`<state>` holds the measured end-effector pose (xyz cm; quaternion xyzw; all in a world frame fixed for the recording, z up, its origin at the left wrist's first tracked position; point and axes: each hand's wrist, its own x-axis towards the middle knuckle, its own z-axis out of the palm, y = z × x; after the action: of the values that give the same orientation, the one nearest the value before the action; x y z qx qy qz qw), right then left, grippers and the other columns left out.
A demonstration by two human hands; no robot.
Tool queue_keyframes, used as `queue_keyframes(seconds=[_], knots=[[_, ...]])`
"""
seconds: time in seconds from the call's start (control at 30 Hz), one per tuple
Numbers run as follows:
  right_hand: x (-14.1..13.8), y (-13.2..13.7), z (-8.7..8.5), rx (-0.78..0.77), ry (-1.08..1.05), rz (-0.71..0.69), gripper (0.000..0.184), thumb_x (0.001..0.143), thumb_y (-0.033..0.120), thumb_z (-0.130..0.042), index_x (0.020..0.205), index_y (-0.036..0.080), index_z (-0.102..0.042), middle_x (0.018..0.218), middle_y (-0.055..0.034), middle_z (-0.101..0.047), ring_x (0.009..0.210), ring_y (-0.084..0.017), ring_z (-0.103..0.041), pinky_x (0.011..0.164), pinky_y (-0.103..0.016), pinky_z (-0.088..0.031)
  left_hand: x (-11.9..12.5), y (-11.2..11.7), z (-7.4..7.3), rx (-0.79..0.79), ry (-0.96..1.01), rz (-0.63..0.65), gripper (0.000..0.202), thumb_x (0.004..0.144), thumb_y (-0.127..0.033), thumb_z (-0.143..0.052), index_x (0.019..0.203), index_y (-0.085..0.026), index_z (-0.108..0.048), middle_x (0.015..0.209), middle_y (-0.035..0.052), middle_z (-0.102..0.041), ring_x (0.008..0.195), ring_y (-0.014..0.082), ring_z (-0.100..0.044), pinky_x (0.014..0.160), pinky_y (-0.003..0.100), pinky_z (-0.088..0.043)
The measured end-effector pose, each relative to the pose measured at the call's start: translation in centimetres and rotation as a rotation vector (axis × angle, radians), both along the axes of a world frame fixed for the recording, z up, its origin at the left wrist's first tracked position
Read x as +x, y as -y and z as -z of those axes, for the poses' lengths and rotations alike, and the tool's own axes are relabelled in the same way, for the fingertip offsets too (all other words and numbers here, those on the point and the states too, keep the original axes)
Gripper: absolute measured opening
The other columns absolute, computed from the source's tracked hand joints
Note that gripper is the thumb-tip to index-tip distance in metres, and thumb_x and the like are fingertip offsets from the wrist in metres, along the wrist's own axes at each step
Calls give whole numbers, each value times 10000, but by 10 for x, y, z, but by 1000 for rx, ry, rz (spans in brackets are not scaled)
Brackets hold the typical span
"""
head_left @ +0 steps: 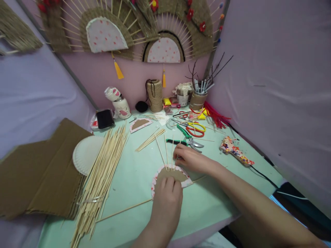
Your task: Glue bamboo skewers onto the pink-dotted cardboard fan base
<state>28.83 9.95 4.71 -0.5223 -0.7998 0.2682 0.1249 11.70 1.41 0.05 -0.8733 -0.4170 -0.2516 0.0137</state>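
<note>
A cardboard half-circle [159, 176] with a white, pink-spotted border lies on the table in front of me. My left hand [168, 201] presses on its brown face, fingers curled down. Several thin bamboo sticks [161, 153] fan out from its curved edge. Another bamboo stick [125, 210] sticks out at its left corner, and one [199, 179] at its right. My right hand [190, 158] is at the upper right of the curve, fingers pinched around what looks like a stick, mostly hidden by them.
A large bundle of sticks [102, 179], a paper plate [84, 155] and corrugated cardboard [38, 172] lie left. Pruning shears [190, 141] and scissors [195, 131] lie beyond my right hand. A flowered glue gun [235, 151] with a cord is right. A twine spool [155, 96] stands behind.
</note>
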Motion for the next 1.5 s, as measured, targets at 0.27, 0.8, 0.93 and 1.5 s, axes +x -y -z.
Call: queue_keyframes(seconds=[0.27, 0.8, 0.93, 1.5], knots=[[2, 0, 10, 26, -62, 24, 57, 815, 125, -652, 848, 170, -644, 982, -44, -552, 852, -155, -566, 763, -268, -426, -1, 0, 3, -60, 7, -4, 180, 874, -49, -526, 740, -168, -544, 761, 46, -534, 743, 217, -520, 645, 372, -484], [3, -3, 15, 39, -54, 2, 81, 797, 92, -641, 836, 163, -641, 966, -47, -551, 835, -149, -557, 736, -261, -427, -1, -1, 2, -74, 44, 43, 121, 877, -33, -539, 898, -140, -592, 897, 88, -608, 872, 244, -557, 734, 420, -536], [2, -3, 12, 36, -33, -6, 73, 798, 95, -640, 824, 164, -642, 958, -50, -547, 857, -157, -556, 741, -264, -417, 0, -1, 1, -62, 49, 43, 117, 868, -30, -549, 899, -133, -596, 886, 92, -615, 877, 251, -561, 739, 430, -540], [2, -3, 9, 24, 8, 1, 82, 782, 86, -622, 823, 150, -652, 944, -57, -552, 822, -152, -544, 722, -262, -401, 0, 0, 0, -72, 43, 28, 128, 898, -51, -511, 896, -151, -591, 878, 77, -623, 869, 238, -574, 744, 413, -538]])
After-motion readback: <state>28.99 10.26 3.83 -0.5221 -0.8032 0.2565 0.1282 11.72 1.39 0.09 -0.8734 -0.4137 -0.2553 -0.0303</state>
